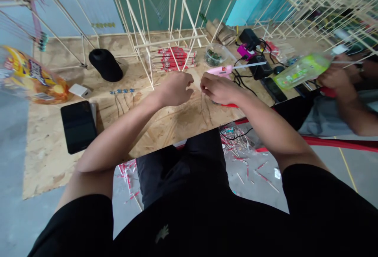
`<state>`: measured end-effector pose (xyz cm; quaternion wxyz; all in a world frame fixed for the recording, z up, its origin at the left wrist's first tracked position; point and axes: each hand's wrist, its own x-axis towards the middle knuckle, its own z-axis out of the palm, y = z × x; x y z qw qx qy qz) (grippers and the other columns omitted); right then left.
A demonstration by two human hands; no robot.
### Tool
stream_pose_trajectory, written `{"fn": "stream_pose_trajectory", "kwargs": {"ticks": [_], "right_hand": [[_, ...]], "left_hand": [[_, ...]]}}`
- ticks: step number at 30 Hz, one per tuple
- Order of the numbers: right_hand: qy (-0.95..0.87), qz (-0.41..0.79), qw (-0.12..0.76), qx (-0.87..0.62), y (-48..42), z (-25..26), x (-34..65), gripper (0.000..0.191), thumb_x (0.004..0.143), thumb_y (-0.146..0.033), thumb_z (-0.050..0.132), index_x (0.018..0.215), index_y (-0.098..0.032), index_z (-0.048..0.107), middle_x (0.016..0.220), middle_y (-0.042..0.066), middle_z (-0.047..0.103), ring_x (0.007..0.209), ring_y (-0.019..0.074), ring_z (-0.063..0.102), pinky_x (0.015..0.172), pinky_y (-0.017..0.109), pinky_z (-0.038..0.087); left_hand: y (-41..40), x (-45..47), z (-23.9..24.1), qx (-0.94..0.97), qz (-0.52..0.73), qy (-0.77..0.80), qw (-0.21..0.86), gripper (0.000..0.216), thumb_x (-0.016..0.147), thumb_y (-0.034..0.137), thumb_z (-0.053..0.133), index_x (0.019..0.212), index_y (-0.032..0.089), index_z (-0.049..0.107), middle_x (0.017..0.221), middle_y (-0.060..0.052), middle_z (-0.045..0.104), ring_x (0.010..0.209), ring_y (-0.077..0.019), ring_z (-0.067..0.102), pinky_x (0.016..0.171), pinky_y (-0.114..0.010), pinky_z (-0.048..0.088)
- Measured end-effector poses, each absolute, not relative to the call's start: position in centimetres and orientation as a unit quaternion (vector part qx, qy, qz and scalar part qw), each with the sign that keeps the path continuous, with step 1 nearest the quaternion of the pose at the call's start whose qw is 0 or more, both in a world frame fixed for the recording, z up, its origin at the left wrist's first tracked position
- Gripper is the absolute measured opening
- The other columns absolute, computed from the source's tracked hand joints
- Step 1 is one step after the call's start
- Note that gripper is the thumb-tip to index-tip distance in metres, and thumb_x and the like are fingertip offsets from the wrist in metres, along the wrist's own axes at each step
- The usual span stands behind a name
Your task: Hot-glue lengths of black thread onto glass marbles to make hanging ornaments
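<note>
My left hand [175, 88] and my right hand [217, 88] hover close together over a chipboard sheet [47, 158], fingers curled into pinches facing each other. What they hold is too small to make out; thin dark threads [205, 109] lie on the board just below the right hand. A pink glue gun [226, 69] lies just beyond my right hand. A stack of red-wrapped sticks [173, 58] lies behind the hands, under a frame of thin wooden sticks [177, 9].
A black phone [78, 126], a white box [80, 90], a black thread spool [105, 65] and a snack bag [32, 76] sit left. Chargers and cables [254, 52] lie right. Another person's hand [335, 78] holds a green bottle [301, 70].
</note>
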<state>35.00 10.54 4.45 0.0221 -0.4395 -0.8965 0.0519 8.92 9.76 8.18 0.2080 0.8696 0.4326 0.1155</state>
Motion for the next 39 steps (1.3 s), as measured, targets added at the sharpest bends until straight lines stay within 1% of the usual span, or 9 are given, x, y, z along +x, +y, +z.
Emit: {"fn": "stream_pose_trajectory", "kwargs": {"ticks": [3, 6, 10, 14, 17, 23, 29, 33, 39], "right_hand": [[-0.898, 0.033, 0.06, -0.435, 9.8, 5.4, 34.6, 0.015, 0.104, -0.022, 0.053, 0.113, -0.022, 0.065, 0.131, 0.016, 0.068, 0.108, 0.0323, 0.068, 0.086, 0.046, 0.048], [-0.903, 0.023, 0.093, -0.418, 9.4, 5.9, 34.4, 0.013, 0.103, -0.023, 0.054, 0.112, -0.022, 0.062, 0.128, 0.015, 0.068, 0.106, 0.0331, 0.067, 0.087, 0.047, 0.049], [-0.892, 0.021, 0.142, -0.429, 8.7, 6.5, 34.5, 0.015, 0.099, -0.014, 0.052, 0.107, -0.024, 0.059, 0.116, 0.012, 0.071, 0.105, 0.0303, 0.067, 0.09, 0.045, 0.049], [-0.881, 0.048, 0.186, -0.432, 8.0, 6.8, 34.7, 0.012, 0.099, -0.014, 0.054, 0.101, -0.024, 0.061, 0.104, 0.009, 0.073, 0.096, 0.0273, 0.067, 0.086, 0.042, 0.048], [-0.869, 0.072, 0.229, -0.433, 7.4, 6.9, 34.7, 0.007, 0.097, -0.017, 0.062, 0.097, -0.023, 0.064, 0.099, 0.007, 0.076, 0.091, 0.0251, 0.069, 0.089, 0.042, 0.051], [-0.825, 0.136, 0.315, -0.449, 6.0, 7.4, 34.2, 0.014, 0.094, -0.022, 0.07, 0.106, -0.024, 0.065, 0.099, 0.004, 0.079, 0.086, 0.0212, 0.074, 0.088, 0.042, 0.061], [-0.79, 0.155, 0.389, -0.448, 5.3, 6.6, 33.7, 0.013, 0.095, -0.032, 0.071, 0.104, -0.025, 0.065, 0.102, 0.004, 0.08, 0.087, 0.0197, 0.076, 0.081, 0.038, 0.064], [-0.766, 0.162, 0.397, -0.479, 5.1, 5.8, 34.6, 0.012, 0.095, -0.035, 0.07, 0.102, -0.025, 0.067, 0.097, 0.003, 0.08, 0.083, 0.0192, 0.075, 0.075, 0.035, 0.062], [-0.721, 0.085, 0.381, -0.573, 5.4, 5.7, 38.4, 0.006, 0.093, -0.029, 0.071, 0.092, -0.024, 0.075, 0.084, 0.003, 0.079, 0.071, 0.0193, 0.071, 0.071, 0.036, 0.059]], "left_hand": [[10.2, 10.6, 6.1, 0.788, 0.204, 0.422, 0.399, 0.04, 0.091, 0.02, 0.071, 0.13, 0.012, 0.078, 0.13, -0.018, 0.081, 0.114, -0.0266, 0.076, 0.102, -0.039, 0.056], [9.8, 11.9, 4.7, 0.652, 0.251, 0.373, 0.61, 0.026, 0.092, 0.016, 0.075, 0.117, 0.011, 0.078, 0.115, -0.014, 0.083, 0.102, -0.0193, 0.077, 0.095, -0.033, 0.056], [8.9, 12.6, 5.0, 0.512, 0.268, 0.38, 0.722, 0.006, 0.102, 0.019, 0.074, 0.099, 0.014, 0.073, 0.083, -0.006, 0.076, 0.071, -0.0122, 0.069, 0.079, -0.031, 0.053], [8.5, 12.6, 6.0, 0.499, 0.292, 0.423, 0.698, 0.018, 0.106, 0.014, 0.07, 0.088, 0.014, 0.073, 0.063, 0.005, 0.053, 0.05, -0.0047, 0.041, 0.056, -0.027, 0.03], [8.5, 12.5, 6.3, 0.52, 0.301, 0.458, 0.655, 0.019, 0.103, 0.012, 0.072, 0.083, 0.015, 0.074, 0.059, 0.007, 0.044, 0.049, -0.0045, 0.032, 0.053, -0.029, 0.017], [8.5, 12.2, 6.2, 0.582, 0.326, 0.464, 0.582, 0.009, 0.09, 0.017, 0.086, 0.083, 0.013, 0.082, 0.059, 0.005, 0.055, 0.055, -0.0054, 0.037, 0.056, -0.027, 0.027], [8.0, 12.2, 6.5, 0.583, 0.351, 0.474, 0.56, 0.003, 0.088, 0.015, 0.088, 0.087, 0.013, 0.089, 0.065, 0.002, 0.067, 0.056, -0.0044, 0.04, 0.058, -0.025, 0.032], [8.3, 12.1, 6.5, 0.586, 0.357, 0.469, 0.556, 0.002, 0.085, 0.014, 0.089, 0.083, 0.014, 0.089, 0.062, 0.001, 0.067, 0.055, -0.0051, 0.042, 0.057, -0.025, 0.034], [9.4, 11.2, 6.8, 0.601, 0.385, 0.446, 0.54, 0.008, 0.085, 0.016, 0.086, 0.077, 0.015, 0.087, 0.064, 0.0, 0.068, 0.057, -0.0066, 0.046, 0.057, -0.025, 0.035]]}}
